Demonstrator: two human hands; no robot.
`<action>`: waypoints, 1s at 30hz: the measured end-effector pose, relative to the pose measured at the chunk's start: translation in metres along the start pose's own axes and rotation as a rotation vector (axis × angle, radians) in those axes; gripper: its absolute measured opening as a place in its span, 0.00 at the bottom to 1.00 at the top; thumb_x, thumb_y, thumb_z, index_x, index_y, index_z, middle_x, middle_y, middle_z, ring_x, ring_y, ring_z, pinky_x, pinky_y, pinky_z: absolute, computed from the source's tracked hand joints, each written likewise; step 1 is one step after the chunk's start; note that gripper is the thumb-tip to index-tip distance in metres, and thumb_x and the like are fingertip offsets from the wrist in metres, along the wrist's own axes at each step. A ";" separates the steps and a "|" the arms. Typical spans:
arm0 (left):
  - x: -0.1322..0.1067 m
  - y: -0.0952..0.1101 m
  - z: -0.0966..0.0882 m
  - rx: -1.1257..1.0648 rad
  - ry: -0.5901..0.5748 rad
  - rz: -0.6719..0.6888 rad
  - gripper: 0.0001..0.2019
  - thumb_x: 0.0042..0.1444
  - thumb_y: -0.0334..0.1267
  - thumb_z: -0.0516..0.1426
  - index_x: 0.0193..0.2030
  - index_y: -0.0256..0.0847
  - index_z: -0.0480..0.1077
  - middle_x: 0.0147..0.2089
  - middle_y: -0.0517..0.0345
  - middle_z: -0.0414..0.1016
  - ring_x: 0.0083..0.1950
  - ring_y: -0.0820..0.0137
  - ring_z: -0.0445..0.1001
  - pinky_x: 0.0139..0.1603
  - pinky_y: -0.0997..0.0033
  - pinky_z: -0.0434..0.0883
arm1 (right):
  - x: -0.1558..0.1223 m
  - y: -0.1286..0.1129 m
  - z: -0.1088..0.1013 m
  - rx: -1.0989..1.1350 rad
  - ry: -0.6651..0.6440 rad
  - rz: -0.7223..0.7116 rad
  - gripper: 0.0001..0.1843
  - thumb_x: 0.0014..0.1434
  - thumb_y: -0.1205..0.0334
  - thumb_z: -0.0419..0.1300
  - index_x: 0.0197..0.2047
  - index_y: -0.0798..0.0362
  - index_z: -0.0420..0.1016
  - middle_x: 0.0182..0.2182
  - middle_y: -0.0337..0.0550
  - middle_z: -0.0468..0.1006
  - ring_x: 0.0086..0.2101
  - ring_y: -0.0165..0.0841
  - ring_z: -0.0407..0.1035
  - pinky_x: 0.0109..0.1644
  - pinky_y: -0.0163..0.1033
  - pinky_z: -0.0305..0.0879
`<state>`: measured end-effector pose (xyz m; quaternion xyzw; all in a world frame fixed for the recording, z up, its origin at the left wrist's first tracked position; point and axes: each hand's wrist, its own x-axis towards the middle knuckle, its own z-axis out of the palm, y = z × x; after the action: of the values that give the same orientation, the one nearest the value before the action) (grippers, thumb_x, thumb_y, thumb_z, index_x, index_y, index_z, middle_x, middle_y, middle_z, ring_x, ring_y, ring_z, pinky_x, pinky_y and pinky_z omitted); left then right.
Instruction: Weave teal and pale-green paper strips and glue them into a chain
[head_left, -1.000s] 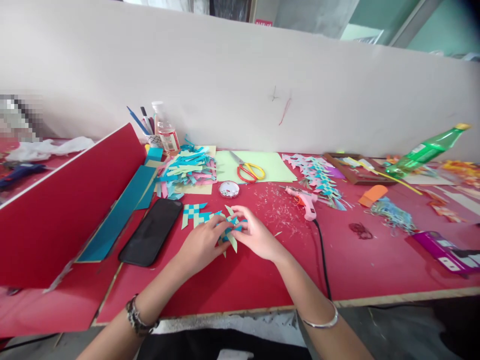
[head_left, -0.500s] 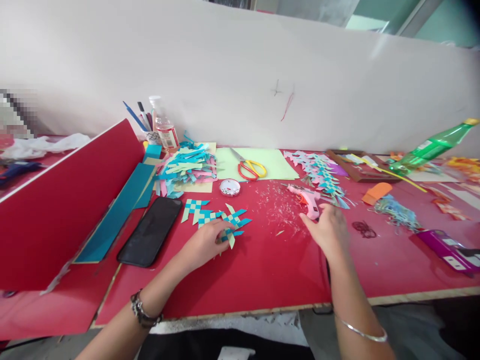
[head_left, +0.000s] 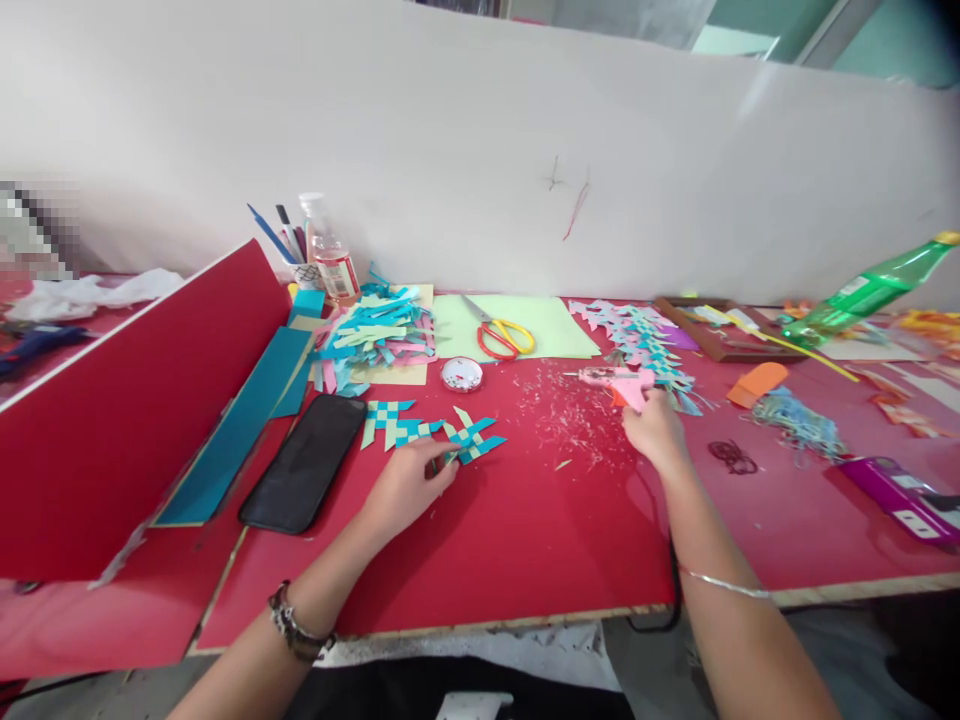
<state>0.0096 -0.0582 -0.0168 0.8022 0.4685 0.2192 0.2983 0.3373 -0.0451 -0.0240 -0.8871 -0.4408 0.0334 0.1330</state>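
Observation:
My right hand (head_left: 654, 428) is closed around the handle of a pink hot glue gun (head_left: 619, 380), whose nozzle points left. My left hand (head_left: 411, 485) is curled, its thumb and fingers pinching a woven paper piece that is almost wholly hidden; only a thin pale edge shows. Just beyond those fingers lies a blue-and-pale-green woven paper piece (head_left: 474, 436) with pointed strip ends. Similar checkered woven pieces (head_left: 387, 412) rest on the table to its left.
Scissors (head_left: 504, 336) lie on pale green paper behind a small white lid (head_left: 462, 375). Loose paper strips (head_left: 386, 335) are piled at the back left. A black phone (head_left: 304, 465) and red board (head_left: 142, 420) are at left. Woven strands (head_left: 649, 345) lie behind the glue gun; a green bottle (head_left: 862, 292) leans at right.
My right hand has closed on the glue gun's handle and turned it, raising it slightly. The woven piece at my left fingers has tilted mostly out of sight.

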 end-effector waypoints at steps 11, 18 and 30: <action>0.000 -0.007 0.000 -0.137 0.046 -0.064 0.11 0.48 0.43 0.52 0.30 0.38 0.70 0.26 0.61 0.69 0.23 0.77 0.62 0.23 0.80 0.59 | -0.113 -0.025 -0.007 0.376 0.214 -0.141 0.28 0.44 0.44 0.55 0.42 0.56 0.61 0.28 0.47 0.70 0.27 0.37 0.66 0.28 0.36 0.59; -0.002 -0.004 0.002 -0.151 -0.015 -0.047 0.06 0.47 0.37 0.52 0.24 0.37 0.63 0.22 0.63 0.64 0.22 0.78 0.61 0.23 0.80 0.60 | -0.149 -0.032 0.014 0.213 0.330 -0.383 0.23 0.47 0.46 0.54 0.38 0.57 0.64 0.25 0.48 0.71 0.26 0.36 0.66 0.28 0.36 0.60; -0.003 -0.002 0.006 -0.087 -0.032 -0.030 0.03 0.46 0.33 0.52 0.24 0.38 0.62 0.23 0.63 0.63 0.23 0.77 0.60 0.23 0.79 0.58 | -0.156 -0.028 0.027 0.137 0.348 -0.441 0.15 0.47 0.51 0.53 0.25 0.55 0.69 0.13 0.40 0.66 0.15 0.31 0.61 0.21 0.35 0.58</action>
<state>0.0105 -0.0618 -0.0232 0.7846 0.4659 0.2220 0.3435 0.2160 -0.1464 -0.0513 -0.7513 -0.5903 -0.1193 0.2701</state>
